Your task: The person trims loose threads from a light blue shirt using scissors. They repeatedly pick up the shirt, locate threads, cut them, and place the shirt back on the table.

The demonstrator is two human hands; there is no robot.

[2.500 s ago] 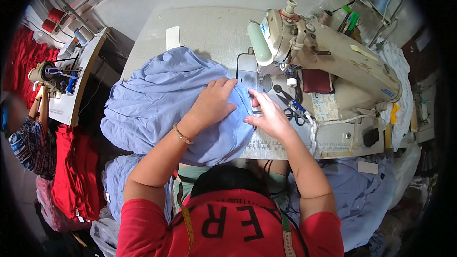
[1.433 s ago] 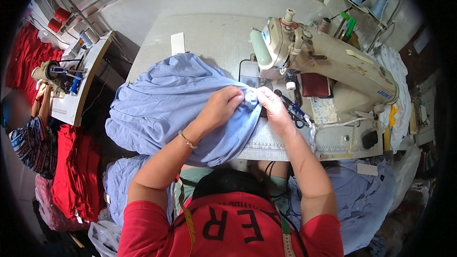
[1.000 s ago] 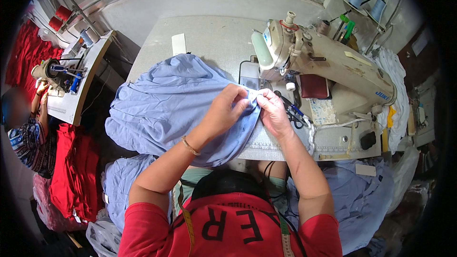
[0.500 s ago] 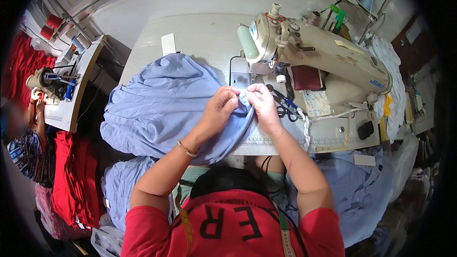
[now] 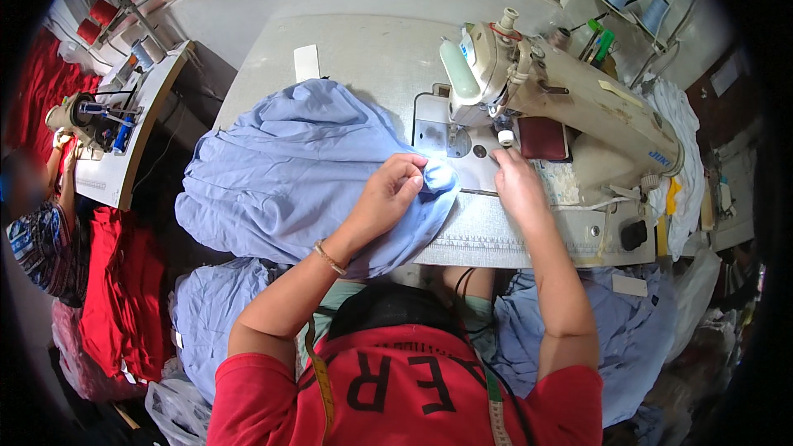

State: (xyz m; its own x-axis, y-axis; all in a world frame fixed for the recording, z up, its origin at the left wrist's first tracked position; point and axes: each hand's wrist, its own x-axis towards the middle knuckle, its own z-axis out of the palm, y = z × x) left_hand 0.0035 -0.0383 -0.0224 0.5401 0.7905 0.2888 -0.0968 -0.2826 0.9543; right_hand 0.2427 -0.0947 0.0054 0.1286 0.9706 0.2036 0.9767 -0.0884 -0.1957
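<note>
A light blue cloth garment lies bunched over the left part of the sewing table. My left hand pinches a gathered edge of it between thumb and fingers, just left of the needle area of the sewing machine. Apart from the cloth, my right hand rests over the machine bed, below the white knob under the machine head. Its fingers curl downward, and their tips are partly hidden, so whether they grip anything does not show.
A dark red square pad lies under the machine arm. A white card sits behind the garment. More blue cloth hangs at the table's front. Leftward, another person works at a second machine, near red cloth.
My right hand has left the cloth edge and moved right onto the machine bed. My left hand keeps its pinch. The scissors and small tools beside the bed no longer show.
</note>
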